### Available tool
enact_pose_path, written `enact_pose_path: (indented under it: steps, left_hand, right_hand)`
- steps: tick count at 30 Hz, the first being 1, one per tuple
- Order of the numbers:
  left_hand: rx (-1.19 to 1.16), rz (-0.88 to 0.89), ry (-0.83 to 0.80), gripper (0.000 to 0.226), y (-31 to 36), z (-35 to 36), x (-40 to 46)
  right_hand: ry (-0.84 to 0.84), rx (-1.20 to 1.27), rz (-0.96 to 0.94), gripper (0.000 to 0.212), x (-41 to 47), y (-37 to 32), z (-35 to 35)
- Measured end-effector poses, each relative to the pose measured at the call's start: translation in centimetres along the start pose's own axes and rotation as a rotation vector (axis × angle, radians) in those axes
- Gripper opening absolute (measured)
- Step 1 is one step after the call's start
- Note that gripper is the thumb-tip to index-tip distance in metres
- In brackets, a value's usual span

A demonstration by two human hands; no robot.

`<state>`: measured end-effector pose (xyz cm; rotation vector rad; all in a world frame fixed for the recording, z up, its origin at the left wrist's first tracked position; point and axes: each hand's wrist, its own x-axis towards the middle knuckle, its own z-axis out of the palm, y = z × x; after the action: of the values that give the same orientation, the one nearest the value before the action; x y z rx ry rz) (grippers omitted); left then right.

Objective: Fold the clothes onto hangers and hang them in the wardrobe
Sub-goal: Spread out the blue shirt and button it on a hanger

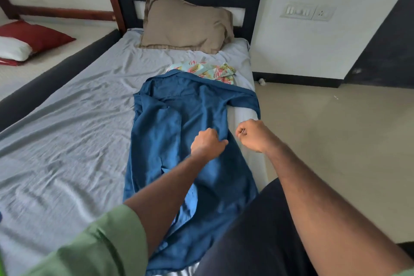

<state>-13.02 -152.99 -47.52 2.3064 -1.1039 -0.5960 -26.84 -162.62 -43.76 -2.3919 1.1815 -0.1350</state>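
Cloth dominates the scene: a blue shirt (190, 119) of soft, thin fabric lies lengthwise along the right side of the bed (67, 119), collar toward the headboard, one sleeve draped over the mattress edge. Beyond its collar sits a crumpled patterned garment (206, 70) in pale green, pink and yellow. The grey bedsheet is rumpled into fine creases. A tan pillow (186, 24), slack and wrinkled, leans against the dark slatted headboard (190, 0).

Left of the shirt the sheet runs wide and bare to a dark padded rail; on the right the mattress edge drops to a smooth beige floor (336, 130) with free space up to the wall.

The left hand (207, 143) has its fingers curled into the shirt's fabric near the right edge, bunching a fold. The right hand (253, 134) hangs just beside it over the mattress edge, clenched into a fist, apart from the shirt; whether it pinches something small cannot be told.
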Motion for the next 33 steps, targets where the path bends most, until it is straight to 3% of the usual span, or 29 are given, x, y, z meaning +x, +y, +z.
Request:
enact_pose_path:
  steps: [5,10,15,18,20,22,24,28,33]
  left_hand:
    - [0.012,-0.003,-0.062,0.021,2.4,3.1,2.0]
    - [-0.086,0.022,0.105,0.011,2.5,3.4,2.4]
    - [-0.193,-0.050,0.145,0.041,2.7,3.6,1.6]
    - [-0.410,-0.281,0.030,0.060,3.2,4.3,1.9]
    - [-0.547,-0.409,-0.056,0.068,3.1,4.2,2.5]
    - [-0.512,-0.396,-0.084,0.050,2.6,3.9,3.4]
    - [-0.410,-0.308,-0.079,0.040,2.4,3.5,4.2]
    - [-0.265,-0.131,0.033,0.045,1.8,2.2,7.0]
    - [-0.123,0.053,0.113,0.010,1.0,-1.8,14.3]
  right_hand:
    - [-0.170,0.014,0.157,0.037,0.2,2.9,1.6]
    - [-0.073,0.091,0.211,0.030,0.3,2.5,4.3]
    - [-0.021,0.588,0.303,0.013,1.5,2.3,4.1]
    - [-0.147,0.925,0.307,0.024,1.6,1.8,2.9]
    - [-0.311,0.833,0.250,0.028,1.5,1.5,2.4]
    - [-0.343,0.648,0.235,0.025,2.0,1.8,2.3]
    - [-0.222,0.579,0.266,0.023,3.4,2.6,2.0]
    - [0.060,0.729,0.384,0.027,7.2,4.1,1.0]
    - [0.133,0.610,0.362,0.027,13.0,5.0,0.1]
